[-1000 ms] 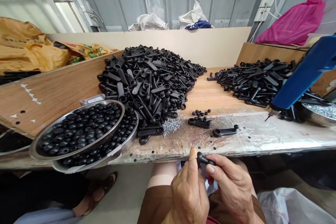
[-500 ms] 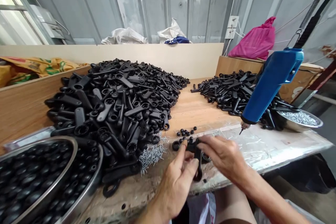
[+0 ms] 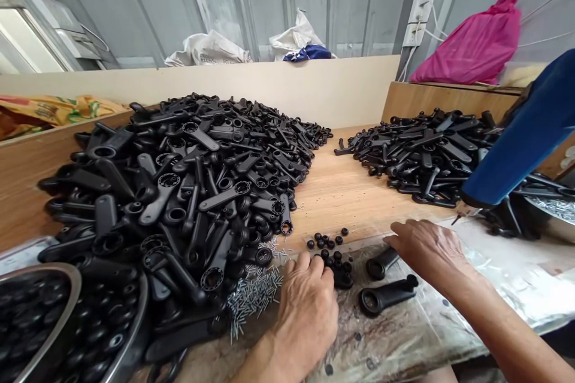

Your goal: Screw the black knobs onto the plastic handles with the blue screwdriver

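On the bench, my left hand (image 3: 309, 302) lies palm down with its fingers curled, between the loose screws (image 3: 255, 296) and a cluster of small black knobs (image 3: 336, 264). Its fingertips are hidden, so what they hold does not show. My right hand (image 3: 431, 251) is bent over the far end of a black crank handle (image 3: 378, 264), its fingers closed on that end. A second black crank handle (image 3: 389, 296), ring end to the left, lies just in front. Behind the cluster are several more round knobs (image 3: 330, 244).
A tall heap of black handles (image 3: 215, 173) fills the left. A smaller handle heap (image 3: 426, 149) stands at the back right. Two metal bowls (image 3: 144, 317) of black knobs sit front left. A blue electric screwdriver (image 3: 516, 137) hangs at right near a screw bowl (image 3: 554, 212).
My hands, together over one handle before, are now apart: the left by the screws and knobs, the right farther right over a handle. The view has swung left and closer.
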A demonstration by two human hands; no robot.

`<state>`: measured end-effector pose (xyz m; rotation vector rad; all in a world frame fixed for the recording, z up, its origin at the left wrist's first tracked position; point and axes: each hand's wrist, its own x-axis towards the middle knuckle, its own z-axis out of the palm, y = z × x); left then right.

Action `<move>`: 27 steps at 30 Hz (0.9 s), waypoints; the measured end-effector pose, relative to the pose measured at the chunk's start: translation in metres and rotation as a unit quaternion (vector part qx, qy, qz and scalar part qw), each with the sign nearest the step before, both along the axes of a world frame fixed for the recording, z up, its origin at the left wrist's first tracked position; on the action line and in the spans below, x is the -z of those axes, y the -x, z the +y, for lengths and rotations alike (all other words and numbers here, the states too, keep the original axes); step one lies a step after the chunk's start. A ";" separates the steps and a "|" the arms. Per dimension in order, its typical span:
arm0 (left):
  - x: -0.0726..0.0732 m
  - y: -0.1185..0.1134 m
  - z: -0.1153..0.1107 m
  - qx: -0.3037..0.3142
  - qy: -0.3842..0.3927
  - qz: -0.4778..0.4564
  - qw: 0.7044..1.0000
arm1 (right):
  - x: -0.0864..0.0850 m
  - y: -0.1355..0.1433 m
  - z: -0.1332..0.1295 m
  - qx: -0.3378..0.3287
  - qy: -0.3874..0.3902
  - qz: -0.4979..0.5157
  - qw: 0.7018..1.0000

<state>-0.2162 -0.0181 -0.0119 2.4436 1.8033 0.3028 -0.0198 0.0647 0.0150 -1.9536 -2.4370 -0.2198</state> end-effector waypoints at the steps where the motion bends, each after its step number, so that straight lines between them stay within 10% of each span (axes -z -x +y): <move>1: -0.003 -0.002 0.001 0.005 0.016 0.007 1.000 | -0.004 0.004 -0.001 -0.033 0.014 -0.001 0.999; 7: -0.012 -0.006 -0.003 0.028 0.065 0.002 0.997 | -0.016 0.045 -0.011 -0.259 0.138 0.004 0.956; 19: -0.021 -0.010 -0.001 -0.052 0.157 -0.061 0.984 | -0.004 0.060 -0.011 -0.236 0.183 0.000 0.954; 27: -0.018 0.004 -0.022 -0.099 0.121 -0.263 0.952 | -0.023 0.027 -0.040 -0.237 0.135 0.317 0.908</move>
